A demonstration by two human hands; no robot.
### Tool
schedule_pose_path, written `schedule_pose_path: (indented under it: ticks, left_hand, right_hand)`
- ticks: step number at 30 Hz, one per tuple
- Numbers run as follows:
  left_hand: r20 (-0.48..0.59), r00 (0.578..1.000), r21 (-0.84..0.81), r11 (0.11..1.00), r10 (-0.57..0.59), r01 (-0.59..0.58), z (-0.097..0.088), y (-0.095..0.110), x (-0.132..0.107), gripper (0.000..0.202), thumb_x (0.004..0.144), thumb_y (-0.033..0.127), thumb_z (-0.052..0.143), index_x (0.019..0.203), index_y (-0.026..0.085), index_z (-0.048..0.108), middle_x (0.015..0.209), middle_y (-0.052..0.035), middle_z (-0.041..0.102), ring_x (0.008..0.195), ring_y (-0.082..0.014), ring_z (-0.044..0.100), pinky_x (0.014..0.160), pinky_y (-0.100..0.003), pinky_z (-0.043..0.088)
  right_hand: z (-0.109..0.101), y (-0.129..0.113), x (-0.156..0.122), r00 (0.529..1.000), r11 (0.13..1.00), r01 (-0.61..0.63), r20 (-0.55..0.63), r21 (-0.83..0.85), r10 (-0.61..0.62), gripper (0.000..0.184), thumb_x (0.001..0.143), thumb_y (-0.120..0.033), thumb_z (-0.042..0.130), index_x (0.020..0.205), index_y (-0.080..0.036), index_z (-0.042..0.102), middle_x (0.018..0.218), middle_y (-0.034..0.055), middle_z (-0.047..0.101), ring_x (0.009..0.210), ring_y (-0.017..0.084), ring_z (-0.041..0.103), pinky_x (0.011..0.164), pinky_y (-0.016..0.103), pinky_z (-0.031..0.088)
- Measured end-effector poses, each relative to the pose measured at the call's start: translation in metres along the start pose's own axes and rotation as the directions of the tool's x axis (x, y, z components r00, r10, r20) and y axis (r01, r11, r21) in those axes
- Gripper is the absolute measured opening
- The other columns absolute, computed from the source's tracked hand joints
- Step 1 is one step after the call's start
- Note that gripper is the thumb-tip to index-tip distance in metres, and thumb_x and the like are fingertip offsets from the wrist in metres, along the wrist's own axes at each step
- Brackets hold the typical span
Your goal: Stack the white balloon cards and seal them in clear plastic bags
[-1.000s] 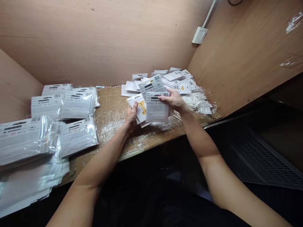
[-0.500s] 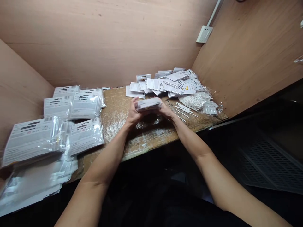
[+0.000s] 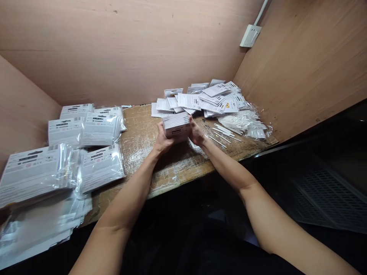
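Note:
My left hand (image 3: 163, 140) is closed around the left side of a stack of white printed cards (image 3: 177, 126). The stack is held above the brown work surface, its layered edges facing up. Against the right side of the stack, or just beside it, is my right hand (image 3: 196, 131), its fingers stretched out and flat. Whether that palm bears any weight is hidden. Behind the stack lies a loose pile of similar white card packs (image 3: 210, 100). Several thin white sticks (image 3: 223, 131) lie to the right of my right hand.
At left stand several bundles of printed cards in clear bags (image 3: 101, 130), with flat clear bags (image 3: 37, 225) near the front edge. A heap of white sticks with clear plastic (image 3: 243, 124) lies at right. Wooden walls (image 3: 129, 49) enclose the taped board (image 3: 137, 141); a socket (image 3: 250, 36) is on the right.
The card stack has tipped so its layered edges now show on top. My right hand has shifted from gripping it to lying flat at its right side.

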State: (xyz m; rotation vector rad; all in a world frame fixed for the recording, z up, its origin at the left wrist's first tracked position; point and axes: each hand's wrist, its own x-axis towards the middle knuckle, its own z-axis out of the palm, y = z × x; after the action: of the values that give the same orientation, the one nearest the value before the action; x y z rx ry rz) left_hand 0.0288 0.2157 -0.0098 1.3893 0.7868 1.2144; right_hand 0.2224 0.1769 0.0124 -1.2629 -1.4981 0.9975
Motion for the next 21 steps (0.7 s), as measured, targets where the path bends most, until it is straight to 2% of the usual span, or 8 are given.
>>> schedule_pose_path:
  ticks: [3, 5, 8, 10, 12, 14, 17, 21]
  left_hand:
    - [-0.047, 0.998, 0.026, 0.998, 0.052, -0.051, 0.003, -0.002, -0.003, 0.083, 0.054, 0.029, 0.104, 0.121, 0.023, 0.056, 0.131, -0.0110, 0.070, 0.130, -0.0300, 0.070, 0.110, -0.036, 0.058]
    - [-0.134, 0.991, -0.036, 0.999, 0.004, -0.009, 0.005, 0.000, -0.002, 0.075, 0.059, 0.033, 0.103, 0.119, 0.023, 0.058, 0.124, -0.0102, 0.075, 0.121, -0.0284, 0.074, 0.106, -0.038, 0.061]
    - [-0.182, 0.964, -0.233, 0.961, -0.193, 0.149, 0.005, 0.004, 0.003, 0.070, 0.055, 0.035, 0.101, 0.112, 0.019, 0.066, 0.115, -0.0115, 0.081, 0.107, -0.0296, 0.080, 0.100, -0.044, 0.065]
    - [-0.133, 0.942, -0.314, 0.914, -0.310, 0.256, 0.002, 0.005, 0.006, 0.066, 0.049, 0.033, 0.101, 0.106, 0.016, 0.071, 0.107, -0.0122, 0.083, 0.100, -0.0314, 0.081, 0.098, -0.048, 0.067]
    - [-0.127, 0.926, -0.336, 0.894, -0.355, 0.296, -0.003, 0.005, 0.009, 0.062, 0.048, 0.030, 0.101, 0.102, 0.015, 0.074, 0.103, -0.0119, 0.084, 0.096, -0.0317, 0.082, 0.098, -0.050, 0.067]
    - [-0.151, 0.924, -0.339, 0.897, -0.351, 0.285, -0.008, 0.003, 0.011, 0.058, 0.050, 0.027, 0.101, 0.101, 0.015, 0.075, 0.103, -0.0117, 0.084, 0.096, -0.0313, 0.082, 0.098, -0.051, 0.068]
    - [-0.172, 0.927, -0.326, 0.907, -0.333, 0.265, -0.012, -0.002, 0.013, 0.055, 0.053, 0.024, 0.101, 0.102, 0.016, 0.076, 0.106, -0.0125, 0.085, 0.099, -0.0317, 0.083, 0.102, -0.053, 0.067]
    - [-0.171, 0.928, -0.275, 0.921, -0.331, 0.277, -0.013, -0.008, 0.014, 0.055, 0.053, 0.024, 0.103, 0.100, 0.016, 0.076, 0.110, -0.0147, 0.085, 0.104, -0.0330, 0.083, 0.106, -0.055, 0.065]
  right_hand:
    - [-0.003, 0.002, 0.010, 1.000, 0.994, 0.010, -0.028, -0.110, -0.013, 0.099, 0.104, -0.086, 0.003, 0.173, -0.021, 0.032, 0.154, 0.0180, 0.067, 0.148, 0.035, 0.060, 0.119, 0.058, 0.053]
    - [-0.020, 0.001, 0.027, 0.997, 0.939, 0.002, -0.066, -0.344, -0.026, 0.089, 0.110, -0.077, 0.010, 0.170, -0.018, 0.039, 0.160, 0.0194, 0.062, 0.153, 0.035, 0.054, 0.123, 0.059, 0.049]
    - [-0.061, -0.004, 0.061, 0.973, 0.666, -0.121, -0.219, -0.736, -0.066, 0.070, 0.112, -0.050, 0.040, 0.171, -0.012, 0.039, 0.176, 0.0231, 0.043, 0.163, 0.037, 0.041, 0.131, 0.061, 0.037]
    - [-0.086, -0.006, 0.081, 0.977, 0.449, -0.160, -0.206, -0.879, -0.054, 0.078, 0.102, -0.031, 0.056, 0.174, -0.008, 0.035, 0.181, 0.0251, 0.033, 0.167, 0.042, 0.030, 0.135, 0.067, 0.023]
    - [-0.104, -0.007, 0.094, 0.994, 0.302, -0.108, -0.114, -0.947, -0.001, 0.079, 0.097, -0.020, 0.060, 0.172, -0.008, 0.040, 0.174, 0.0256, 0.045, 0.166, 0.045, 0.032, 0.135, 0.073, 0.011]
    - [-0.117, -0.012, 0.099, 0.999, 0.235, -0.038, -0.037, -0.971, 0.009, 0.060, 0.100, -0.017, 0.055, 0.160, -0.009, 0.057, 0.153, 0.0236, 0.067, 0.156, 0.042, 0.044, 0.133, 0.075, 0.005]
    - [-0.132, -0.033, 0.096, 0.990, 0.274, -0.027, -0.064, -0.961, -0.127, 0.042, 0.109, -0.022, 0.043, 0.138, -0.013, 0.072, 0.129, 0.0210, 0.077, 0.142, 0.041, 0.056, 0.131, 0.075, 0.013]
    - [-0.148, -0.083, 0.084, 0.904, 0.615, 0.026, -0.244, -0.788, -0.351, 0.045, 0.117, -0.050, 0.040, 0.136, -0.019, 0.066, 0.118, 0.0152, 0.073, 0.121, 0.035, 0.067, 0.113, 0.061, 0.050]
